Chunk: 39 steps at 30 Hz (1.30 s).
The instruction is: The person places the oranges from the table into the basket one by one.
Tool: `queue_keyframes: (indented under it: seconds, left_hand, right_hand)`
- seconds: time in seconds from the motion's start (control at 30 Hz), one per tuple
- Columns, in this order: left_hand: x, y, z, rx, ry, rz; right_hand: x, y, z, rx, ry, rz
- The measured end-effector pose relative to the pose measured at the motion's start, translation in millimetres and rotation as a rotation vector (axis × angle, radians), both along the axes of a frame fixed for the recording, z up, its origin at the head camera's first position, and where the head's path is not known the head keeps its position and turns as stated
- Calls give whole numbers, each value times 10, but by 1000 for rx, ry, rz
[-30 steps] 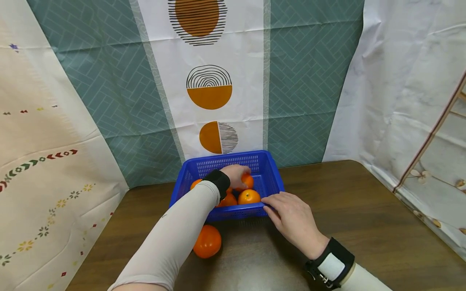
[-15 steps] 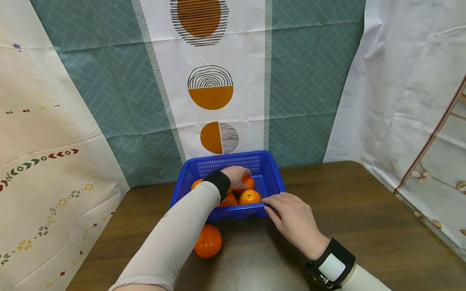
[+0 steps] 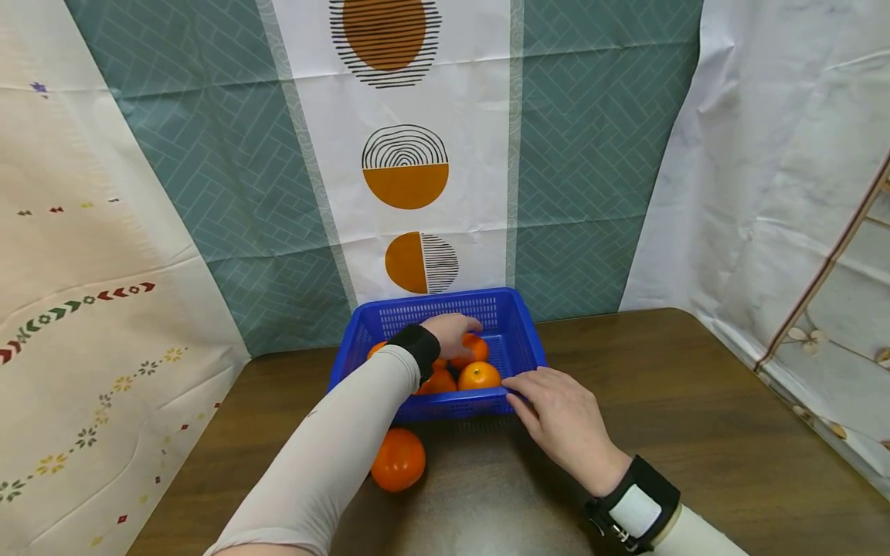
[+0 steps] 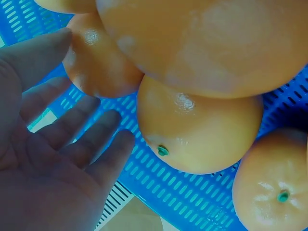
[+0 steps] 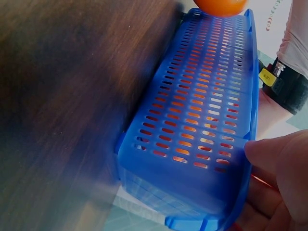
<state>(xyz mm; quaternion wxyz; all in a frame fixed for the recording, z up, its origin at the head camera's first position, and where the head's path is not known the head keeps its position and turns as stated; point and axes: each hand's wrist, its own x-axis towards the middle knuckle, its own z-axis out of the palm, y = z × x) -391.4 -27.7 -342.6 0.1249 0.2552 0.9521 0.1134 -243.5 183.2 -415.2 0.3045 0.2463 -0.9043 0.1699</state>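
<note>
A blue perforated plastic basket point(image 3: 521, 332) stands on the table, with several oranges inside. My left hand point(image 3: 448, 333) reaches into it, over an orange point(image 3: 476, 351) at the basket's middle. In the left wrist view that left hand point(image 4: 57, 144) has its fingers spread and extended, the thumb tip beside a small orange point(image 4: 103, 62). A larger orange point(image 4: 202, 130) with a green stem end lies beyond the fingertips. My right hand point(image 3: 559, 421) pinches the basket's near right rim. The right wrist view shows its thumb point(image 5: 269, 151) against the outer wall, other fingers inside.
A glossy orange-red round fruit point(image 3: 399, 460) sits on the wooden table point(image 3: 626, 371) in front of the basket, beside the left forearm. Behind the table hangs a patterned cloth point(image 3: 584, 154), with more cloth at both sides.
My left hand's fingers have loosened and lifted a little from the orange in the basket, which shows more now. My right hand stays at the rim. The head view shifts slightly.
</note>
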Motion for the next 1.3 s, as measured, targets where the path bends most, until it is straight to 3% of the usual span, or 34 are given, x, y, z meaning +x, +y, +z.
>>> queue_keyframes:
  seconds: [0.2,0.47,0.73,1.07,1.3]
  left_hand:
    - [43,-27,38,-61,99,-25]
    - [-7,-78,25,-140,239,-18]
    - [-7,-142,15,-159,256,-10]
    - [245,-283,265,-112,278,-11]
    - [311,-424,278,-104,298,-26]
  right_hand:
    - [-9,-22,8,-1,-8,7]
    - [-23,-20,19,6,9,11]
    - [-19,-11,8,4,-5,0]
    - [-1,-5,-7,-1,40,18]
    - [8,-6,-17,-6,35,13]
